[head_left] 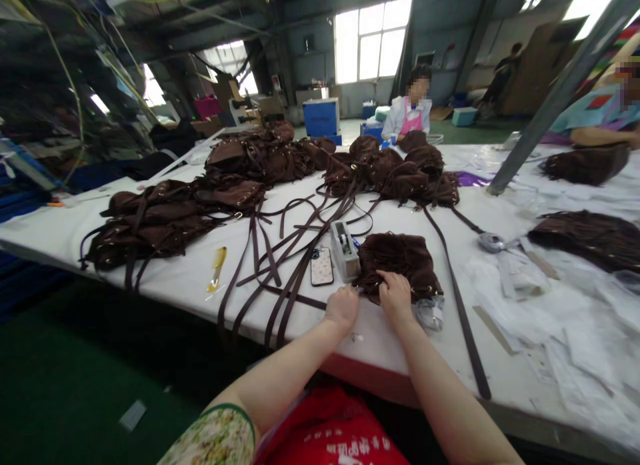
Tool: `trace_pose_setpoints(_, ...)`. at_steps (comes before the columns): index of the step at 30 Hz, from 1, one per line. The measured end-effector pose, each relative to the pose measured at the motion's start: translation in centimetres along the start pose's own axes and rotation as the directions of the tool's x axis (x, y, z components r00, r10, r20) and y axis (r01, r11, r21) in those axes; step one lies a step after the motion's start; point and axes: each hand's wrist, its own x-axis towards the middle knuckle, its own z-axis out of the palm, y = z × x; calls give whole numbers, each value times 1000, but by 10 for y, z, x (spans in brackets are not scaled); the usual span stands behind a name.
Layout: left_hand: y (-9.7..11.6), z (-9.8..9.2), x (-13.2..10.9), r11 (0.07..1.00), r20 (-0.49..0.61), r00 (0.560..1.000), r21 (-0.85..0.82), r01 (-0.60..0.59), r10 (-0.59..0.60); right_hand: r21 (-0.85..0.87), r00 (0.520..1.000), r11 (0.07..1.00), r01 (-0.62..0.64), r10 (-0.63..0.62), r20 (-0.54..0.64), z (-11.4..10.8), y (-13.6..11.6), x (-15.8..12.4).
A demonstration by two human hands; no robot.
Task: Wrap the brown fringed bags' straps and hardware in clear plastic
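Note:
A dark brown fringed bag (400, 261) with gold-coloured eyelets lies flat on the white table in front of me. My right hand (395, 293) rests on its lower part, index finger stretched to the left, other fingers loosely bent on the bag. At the bag's lower left corner my left hand (343, 308) is closed in a fist; whatever its fingers grip is hidden. Just beyond the fist stands a grey tape-dispenser-like box (345, 251), touching or nearly touching the bag. To its left lies a phone in a patterned case (321, 266).
Brown bags are heaped at left (150, 218) and centre (385, 168), with long straps (300, 271) trailing across the table (200, 298). A yellow-handled tool (217, 268) lies left. Clear plastic (575, 331) covers the right side, by a metal post (555, 91). Two people sit opposite.

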Motion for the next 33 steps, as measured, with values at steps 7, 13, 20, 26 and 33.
trace_pose_setpoints(7, -13, -10, -20, 989, -153, 988, -147, -20, -3, 40, 996, 997, 63, -61, -58, 6, 7, -1)
trace_pose_setpoints(13, -85, 6, -133, 975, 78, 987, -160, 154, -143, 80, 980, 990, 115, -100, -171, -11, -3, -1)
trace_pose_setpoints(20, -131, 21, -182, 946, 40, 972, -222, 236, -233, 375, 982, 910, 178, -186, -16, -41, -82, -47)
trace_pose_setpoints(26, -142, 38, -155, 925, 120, 987, -353, 139, -103, 546, 560, 821, -164, -378, 737, -27, -142, -121)
trace_pose_setpoints(33, -143, 32, -149, 711, 308, 927, -700, 68, 214, 352, 440, 827, -438, -143, 886, -9, -127, -136)
